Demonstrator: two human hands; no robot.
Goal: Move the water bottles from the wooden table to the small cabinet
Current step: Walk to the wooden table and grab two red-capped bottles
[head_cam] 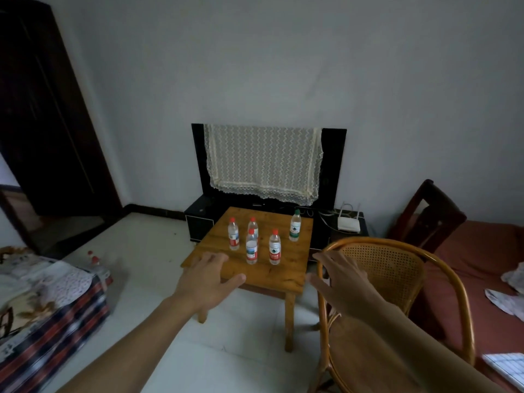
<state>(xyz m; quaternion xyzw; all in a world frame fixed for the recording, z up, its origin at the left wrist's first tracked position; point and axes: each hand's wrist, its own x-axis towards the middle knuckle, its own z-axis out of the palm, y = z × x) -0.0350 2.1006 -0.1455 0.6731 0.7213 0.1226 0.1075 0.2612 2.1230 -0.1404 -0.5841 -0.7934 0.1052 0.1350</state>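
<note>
Several clear water bottles stand upright on a small wooden table (283,272). Most have red caps, among them a front-left bottle (251,246) and a front-right bottle (274,247); the green-capped bottle (295,226) stands apart at the back right. My left hand (208,276) hovers open above the table's near-left edge, fingers spread, holding nothing. My right hand (338,276) is raised open past the table's right edge, in front of a rattan chair, also holding nothing. Behind the table sits a low black cabinet (200,219).
A television (331,165) draped with a lace cloth stands on the cabinet, with a white router (348,224) at its right. A rattan chair (397,279) is close at the right, a red bed (482,279) beyond. Folded bedding (48,302) lies left, two bottles (95,262) behind it.
</note>
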